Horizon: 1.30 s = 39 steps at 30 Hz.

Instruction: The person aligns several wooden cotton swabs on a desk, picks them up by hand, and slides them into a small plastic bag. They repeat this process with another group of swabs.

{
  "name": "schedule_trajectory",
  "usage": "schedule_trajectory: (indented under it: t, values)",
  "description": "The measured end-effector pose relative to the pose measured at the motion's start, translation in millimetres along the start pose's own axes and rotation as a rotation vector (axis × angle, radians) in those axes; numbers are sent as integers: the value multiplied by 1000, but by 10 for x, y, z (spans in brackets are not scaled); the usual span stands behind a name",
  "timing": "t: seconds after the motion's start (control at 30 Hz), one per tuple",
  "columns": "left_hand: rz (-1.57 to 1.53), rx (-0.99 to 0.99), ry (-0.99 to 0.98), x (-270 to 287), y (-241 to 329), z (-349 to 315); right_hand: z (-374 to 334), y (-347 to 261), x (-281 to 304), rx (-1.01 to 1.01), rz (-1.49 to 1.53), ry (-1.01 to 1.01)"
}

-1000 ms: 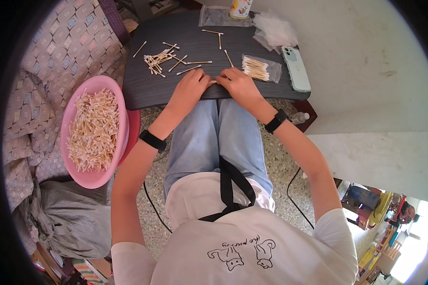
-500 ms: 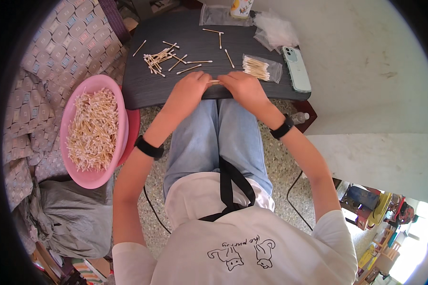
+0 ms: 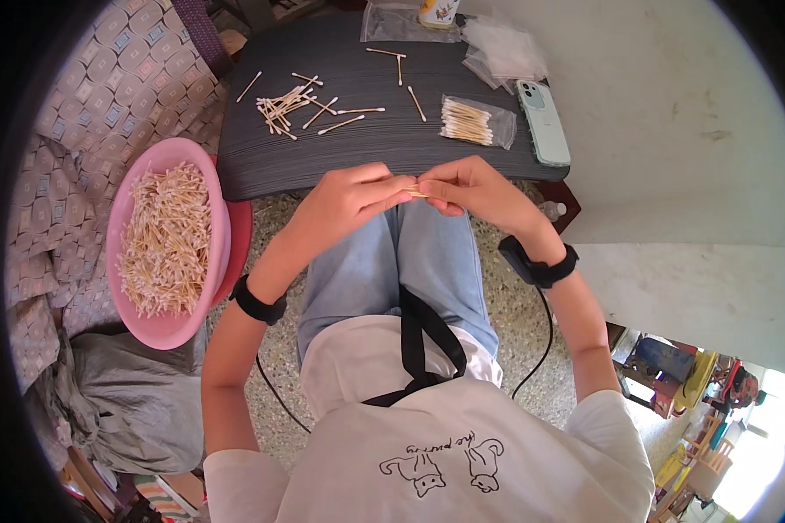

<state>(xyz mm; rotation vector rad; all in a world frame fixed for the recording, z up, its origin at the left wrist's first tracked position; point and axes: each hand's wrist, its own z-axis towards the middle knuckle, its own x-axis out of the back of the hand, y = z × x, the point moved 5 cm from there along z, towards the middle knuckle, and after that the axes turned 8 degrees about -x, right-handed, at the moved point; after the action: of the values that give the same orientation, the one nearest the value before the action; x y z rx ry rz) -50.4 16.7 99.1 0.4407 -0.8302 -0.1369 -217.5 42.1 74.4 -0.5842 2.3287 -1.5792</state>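
Observation:
Between my two hands, over my lap just off the table's near edge, are a few cotton swabs (image 3: 417,193). My left hand (image 3: 358,196) pinches them at one end, and my right hand (image 3: 471,192) has its fingers closed at the other. Most of their length is hidden by the fingers, so how many there are I cannot tell. On the dark table (image 3: 323,166) beyond lies a loose pile of cotton swabs (image 3: 281,109), with several single ones scattered about. A clear bag filled with cotton swabs (image 3: 467,122) lies toward the right.
At my left stands a pink basin (image 3: 221,253) heaped with cotton swabs. A pale green phone (image 3: 545,126) rests on the table's right edge, below a stack of clear plastic bags (image 3: 504,48). A printed container (image 3: 439,12) stands at the far edge. The wall borders the right side.
Both hands have drawn back from the table edge toward me, bringing the cotton swabs over my lap. My right wrist has turned. The things on the table lie as before.

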Motion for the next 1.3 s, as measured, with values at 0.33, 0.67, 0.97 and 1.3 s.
schedule_trajectory:
  t: [0.33, 0.67, 0.97, 1.3]
  values:
    - [-373, 266, -30, -102, -114, 74, -322, -178, -120, 487, -701, 422]
    - [-401, 250, -34, -368, -194, 221, -452, 1, -22, 444, -716, 600]
    - [-459, 291, 28, -826, -360, 346, -526, 244, 332, 459, -817, 679]
    - [-244, 294, 148, -809, -473, 328, -645, 474, 1289, 64, -932, 1102]
